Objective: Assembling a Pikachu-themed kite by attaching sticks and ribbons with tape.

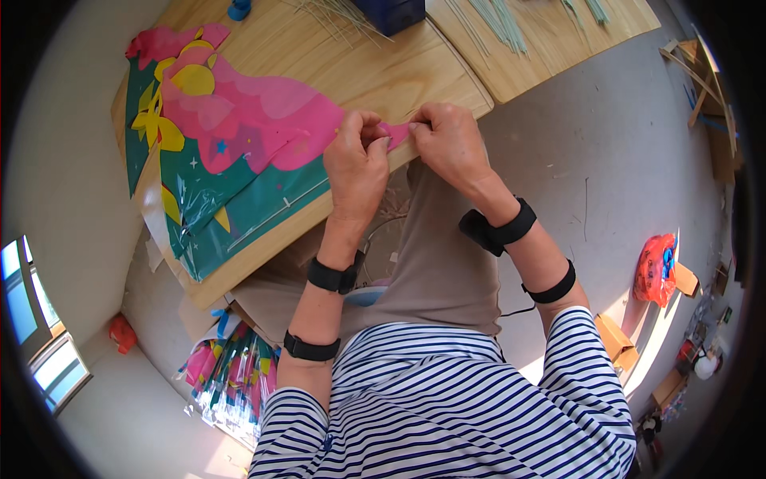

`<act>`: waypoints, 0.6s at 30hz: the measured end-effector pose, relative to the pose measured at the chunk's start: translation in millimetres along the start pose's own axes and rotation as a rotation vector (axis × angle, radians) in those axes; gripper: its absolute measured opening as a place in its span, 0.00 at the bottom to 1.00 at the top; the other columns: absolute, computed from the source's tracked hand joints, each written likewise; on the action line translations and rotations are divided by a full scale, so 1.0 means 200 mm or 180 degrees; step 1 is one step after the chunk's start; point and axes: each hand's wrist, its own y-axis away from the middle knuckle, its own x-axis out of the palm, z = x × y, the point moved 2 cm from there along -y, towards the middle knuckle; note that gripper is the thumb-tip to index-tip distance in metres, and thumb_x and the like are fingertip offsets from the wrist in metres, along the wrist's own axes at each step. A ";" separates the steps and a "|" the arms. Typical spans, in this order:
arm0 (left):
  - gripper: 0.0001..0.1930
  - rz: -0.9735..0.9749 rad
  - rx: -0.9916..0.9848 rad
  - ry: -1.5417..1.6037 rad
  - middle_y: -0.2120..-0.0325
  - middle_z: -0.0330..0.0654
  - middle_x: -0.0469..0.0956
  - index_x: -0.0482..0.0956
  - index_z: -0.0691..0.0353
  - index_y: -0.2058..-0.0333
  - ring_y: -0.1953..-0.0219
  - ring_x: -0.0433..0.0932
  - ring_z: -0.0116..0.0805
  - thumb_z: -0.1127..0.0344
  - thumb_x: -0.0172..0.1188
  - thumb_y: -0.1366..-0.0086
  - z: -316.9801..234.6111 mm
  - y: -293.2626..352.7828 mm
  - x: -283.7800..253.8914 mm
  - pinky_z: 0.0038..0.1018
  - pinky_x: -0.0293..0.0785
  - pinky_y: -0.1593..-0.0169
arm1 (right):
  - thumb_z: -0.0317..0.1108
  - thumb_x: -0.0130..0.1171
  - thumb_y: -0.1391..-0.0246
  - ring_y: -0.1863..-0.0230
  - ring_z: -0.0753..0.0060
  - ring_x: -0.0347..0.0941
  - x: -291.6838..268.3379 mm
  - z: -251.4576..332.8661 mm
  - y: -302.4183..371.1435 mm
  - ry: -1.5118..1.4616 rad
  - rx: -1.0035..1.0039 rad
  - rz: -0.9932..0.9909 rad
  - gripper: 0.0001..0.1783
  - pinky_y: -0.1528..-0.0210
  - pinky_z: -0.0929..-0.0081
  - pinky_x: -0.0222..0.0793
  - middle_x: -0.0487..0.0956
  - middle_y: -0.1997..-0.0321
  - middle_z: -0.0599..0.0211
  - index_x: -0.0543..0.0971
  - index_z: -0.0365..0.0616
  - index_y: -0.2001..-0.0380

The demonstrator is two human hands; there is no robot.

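A thin printed sheet (275,104), pink and green with yellow shapes, lies across the wooden table and looks like a kite sail. Its pink end narrows to a tip (395,134) at the table's near right edge. My left hand (357,164) is closed, with thumb and fingers pinched at that pink end. Close by on the right, my right hand (453,144) pinches the tip between thumb and bent fingers. A narrow pink stretch shows between the two hands; the exact edges under the fingertips are hidden. A thin white rod (283,206) lies along the green part.
Thin pale sticks (499,24) lie on the table's far side, near a dark blue box (389,12) and a small blue object (238,9). Below the table at left stands a bundle of similar colourful sheets (231,367). A red plastic bag (656,270) rests on the floor at right.
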 end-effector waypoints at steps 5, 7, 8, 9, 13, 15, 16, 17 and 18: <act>0.13 0.0033 0.0170 0.0016 0.69 0.49 0.82 0.77 0.67 0.58 0.66 0.83 0.41 0.82 0.57 0.43 -0.02 0.00 0.00 0.33 0.79 0.59 | 0.33 0.59 0.49 0.63 0.43 0.81 -0.01 0.00 0.00 -0.0231 0.0166 0.0141 0.10 0.57 0.55 0.77 0.83 0.69 0.46 0.86 0.40 0.70; 0.13 0.0064 0.0177 -0.0043 0.68 0.47 0.82 0.77 0.67 0.57 0.65 0.83 0.37 0.82 0.57 0.42 -0.01 -0.01 -0.01 0.30 0.79 0.58 | 0.34 0.58 0.48 0.63 0.43 0.81 -0.01 -0.01 0.00 -0.0305 0.0157 0.0142 0.11 0.57 0.55 0.76 0.83 0.69 0.46 0.86 0.40 0.69; 0.13 0.0112 0.0162 -0.0124 0.66 0.45 0.82 0.77 0.68 0.57 0.63 0.82 0.33 0.83 0.57 0.41 0.00 -0.01 -0.02 0.28 0.79 0.56 | 0.34 0.58 0.48 0.63 0.43 0.81 -0.01 -0.01 0.01 -0.0294 0.0127 0.0104 0.11 0.57 0.54 0.76 0.83 0.69 0.46 0.86 0.40 0.69; 0.12 0.0161 0.0146 -0.0205 0.65 0.43 0.83 0.77 0.68 0.56 0.62 0.82 0.29 0.83 0.57 0.39 0.00 -0.02 -0.03 0.25 0.79 0.54 | 0.35 0.58 0.48 0.63 0.43 0.81 -0.01 -0.01 0.01 -0.0282 0.0099 0.0065 0.11 0.57 0.54 0.76 0.83 0.69 0.46 0.86 0.40 0.69; 0.13 0.0141 0.0201 -0.0278 0.66 0.45 0.82 0.78 0.67 0.57 0.64 0.82 0.33 0.83 0.56 0.41 -0.02 -0.02 -0.03 0.28 0.79 0.57 | 0.36 0.59 0.46 0.63 0.43 0.81 -0.03 0.01 -0.01 -0.0142 -0.0103 -0.0012 0.12 0.59 0.54 0.76 0.83 0.70 0.47 0.85 0.40 0.69; 0.14 0.0088 0.0281 -0.0276 0.68 0.49 0.82 0.78 0.67 0.58 0.66 0.82 0.42 0.83 0.56 0.44 -0.02 -0.03 -0.02 0.34 0.79 0.60 | 0.37 0.59 0.46 0.63 0.43 0.81 -0.04 0.04 -0.01 -0.0175 -0.0081 0.0056 0.12 0.59 0.54 0.76 0.83 0.70 0.47 0.85 0.40 0.69; 0.14 0.0097 0.0281 -0.0292 0.68 0.49 0.81 0.78 0.67 0.58 0.66 0.82 0.42 0.83 0.56 0.44 -0.02 -0.03 -0.02 0.34 0.78 0.60 | 0.38 0.60 0.46 0.64 0.43 0.80 -0.04 0.06 -0.01 -0.0191 -0.0070 0.0092 0.12 0.59 0.54 0.75 0.83 0.70 0.48 0.85 0.40 0.70; 0.14 0.0104 0.0280 -0.0308 0.68 0.49 0.81 0.78 0.67 0.59 0.66 0.82 0.42 0.83 0.56 0.45 -0.02 -0.03 -0.02 0.34 0.78 0.60 | 0.38 0.60 0.46 0.64 0.44 0.80 -0.04 0.07 -0.02 -0.0138 -0.0080 0.0126 0.12 0.59 0.55 0.75 0.83 0.70 0.48 0.85 0.40 0.70; 0.14 0.0117 0.0280 -0.0319 0.68 0.49 0.81 0.78 0.67 0.59 0.66 0.82 0.42 0.84 0.55 0.45 -0.03 -0.03 -0.02 0.34 0.78 0.60 | 0.37 0.60 0.47 0.63 0.44 0.80 -0.04 0.09 -0.02 -0.0081 -0.0084 0.0155 0.12 0.59 0.55 0.75 0.83 0.70 0.48 0.84 0.40 0.70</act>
